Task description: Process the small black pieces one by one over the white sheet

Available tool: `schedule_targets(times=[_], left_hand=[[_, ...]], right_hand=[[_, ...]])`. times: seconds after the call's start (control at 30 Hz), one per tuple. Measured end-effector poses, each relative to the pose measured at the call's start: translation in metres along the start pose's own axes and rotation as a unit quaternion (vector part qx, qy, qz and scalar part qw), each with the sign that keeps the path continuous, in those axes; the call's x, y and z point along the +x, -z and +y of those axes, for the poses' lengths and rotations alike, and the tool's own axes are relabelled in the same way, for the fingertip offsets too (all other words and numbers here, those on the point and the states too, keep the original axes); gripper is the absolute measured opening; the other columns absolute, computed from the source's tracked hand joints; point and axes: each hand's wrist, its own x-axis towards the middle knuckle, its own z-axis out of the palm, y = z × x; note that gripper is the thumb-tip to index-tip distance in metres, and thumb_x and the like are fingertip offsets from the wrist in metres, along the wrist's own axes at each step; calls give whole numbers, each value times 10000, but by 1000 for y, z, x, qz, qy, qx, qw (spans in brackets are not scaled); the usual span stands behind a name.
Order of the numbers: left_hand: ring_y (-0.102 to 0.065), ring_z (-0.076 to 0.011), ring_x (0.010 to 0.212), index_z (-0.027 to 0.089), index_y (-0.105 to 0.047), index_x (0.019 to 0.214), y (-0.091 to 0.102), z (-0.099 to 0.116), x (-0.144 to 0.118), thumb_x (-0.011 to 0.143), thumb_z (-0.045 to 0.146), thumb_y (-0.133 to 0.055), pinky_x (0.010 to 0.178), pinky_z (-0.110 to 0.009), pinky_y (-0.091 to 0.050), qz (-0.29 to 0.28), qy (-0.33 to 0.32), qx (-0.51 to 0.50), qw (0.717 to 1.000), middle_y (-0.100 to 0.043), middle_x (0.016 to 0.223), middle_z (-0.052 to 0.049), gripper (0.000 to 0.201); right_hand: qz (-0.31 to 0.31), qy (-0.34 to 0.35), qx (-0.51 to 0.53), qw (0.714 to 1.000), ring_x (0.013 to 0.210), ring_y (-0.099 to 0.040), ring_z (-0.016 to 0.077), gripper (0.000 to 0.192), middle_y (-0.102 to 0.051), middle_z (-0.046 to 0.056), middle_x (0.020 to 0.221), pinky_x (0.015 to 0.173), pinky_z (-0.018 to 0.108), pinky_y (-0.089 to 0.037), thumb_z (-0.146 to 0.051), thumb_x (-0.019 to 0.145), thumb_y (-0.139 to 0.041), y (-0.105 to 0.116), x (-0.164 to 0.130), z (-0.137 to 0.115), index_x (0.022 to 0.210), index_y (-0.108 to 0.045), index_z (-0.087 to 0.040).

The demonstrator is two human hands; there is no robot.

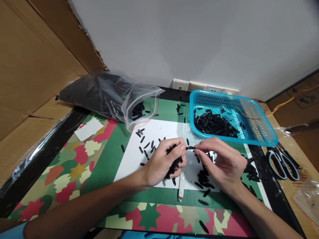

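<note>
Two hands meet at the centre of the frame over a white paper sheet [159, 132]. My left hand [161, 162] is curled around a bunch of small black plastic sticks [174, 164]. Its thumb and forefinger, with my right hand's [221, 162] fingertips, pinch a single short black stick [190, 147] between them, below the blue plastic basket [259, 132].
</note>
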Motion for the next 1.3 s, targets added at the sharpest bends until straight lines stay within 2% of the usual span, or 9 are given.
schedule_targets(times=[0.27, 0.47, 0.6, 0.77, 0.97, 1.03, 1.1, 1.17, 1.3], left_hand=[[-432, -23, 401, 189, -474, 799, 2, -2, 0, 1034, 513, -647, 371, -116, -304, -5, -17, -12, 1000, -489, 633, 74, 436], [-411, -24, 412, 185, -518, 817, -1, 0, 0, 974, 534, -733, 374, -125, -343, 1, -9, 7, 1000, -483, 617, 80, 440], [-461, -38, 412, 184, -542, 832, -2, -1, 0, 977, 539, -726, 378, -133, -350, -14, 2, 22, 1000, -520, 624, 67, 425], [-465, -47, 409, 186, -552, 832, -2, -3, 0, 962, 554, -734, 379, -148, -336, -7, 7, 36, 999, -524, 623, 60, 431], [-447, -40, 401, 188, -536, 849, -2, -5, 0, 975, 550, -714, 375, -142, -311, -16, 8, 17, 1000, -515, 629, 67, 423], [-446, -39, 402, 191, -526, 855, -1, -5, 0, 991, 531, -700, 376, -137, -315, -20, 8, 6, 1000, -514, 625, 69, 406], [-447, -40, 401, 190, -528, 857, 0, -4, -1, 1000, 517, -693, 375, -137, -323, -17, 6, 1, 1000, -516, 622, 69, 393], [-440, -41, 401, 190, -531, 852, 0, -4, -1, 996, 514, -699, 375, -138, -332, -12, 4, -2, 1000, -517, 619, 70, 393], [-426, -37, 400, 190, -532, 834, 1, -3, 0, 1003, 504, -694, 378, -136, -347, -16, -4, -10, 1000, -508, 611, 72, 392]], right_hand=[[-18, -25, 16, 999, 765, -703, 173, 174, -771, 40, 916, 687, 314, -578, -70, 958, -722, -2, -1, 1, 1045, -751, -218], [-51, -119, 101, 986, 802, -717, 164, 143, -766, 47, 988, 687, 281, -605, -200, 997, -716, -5, 0, -1, 1138, -730, -217], [-66, -160, 148, 974, 706, -677, 129, 44, -746, 19, 886, 636, 250, -574, -200, 1003, -717, -4, 3, -5, 1018, -756, -213], [-33, -150, 167, 974, 768, -686, 161, 63, -732, 40, 872, 616, 265, -561, -173, 962, -763, -5, 4, -6, 933, -801, -213], [26, -241, 255, 936, 539, -637, 113, 107, -671, 1, 816, 486, 241, -548, -279, 989, -757, -10, 4, -3, 920, -724, -203], [40, -248, 255, 934, 516, -643, 115, 133, -689, 4, 810, 466, 240, -544, -309, 1000, -748, -9, 5, -3, 930, -720, -199], [25, -240, 229, 943, 517, -655, 125, 180, -705, 10, 772, 496, 254, -553, -342, 1041, -695, -6, 5, -4, 958, -747, -190], [-18, -228, 205, 952, 536, -666, 138, 242, -705, 10, 714, 536, 266, -561, -367, 1074, -643, -4, 4, -5, 984, -775, -185], [-77, -203, 188, 958, 581, -685, 134, 187, -736, 17, 754, 570, 254, -562, -322, 1050, -687, -3, 0, -5, 958, -785, -193]])
